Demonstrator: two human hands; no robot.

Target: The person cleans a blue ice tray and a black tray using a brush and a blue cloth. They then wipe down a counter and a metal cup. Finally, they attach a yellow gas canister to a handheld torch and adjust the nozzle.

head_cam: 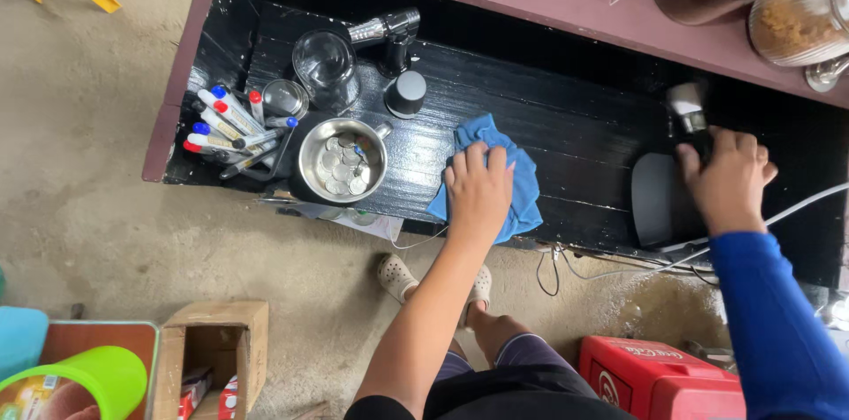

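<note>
My left hand (478, 193) lies palm down on a crumpled blue cloth (523, 199), pressing it onto the black wooden shelf (566, 133). My right hand (727, 183), in a blue sleeve, is closed around a dark object with a blurred silver end (687, 107), at the right of the shelf. Just left of that hand stands a black rounded device (656, 201). White cables (800, 205) run out past my right wrist.
On the shelf's left are a steel cup of coins (341, 161), markers (225, 128), a glass (324, 63), a small tin (284, 98), a black cap (406, 93) and a black-and-silver tool (386, 32). Jars (796, 18) stand on the maroon top. A red crate (659, 380) and cardboard box (212, 354) sit on the floor.
</note>
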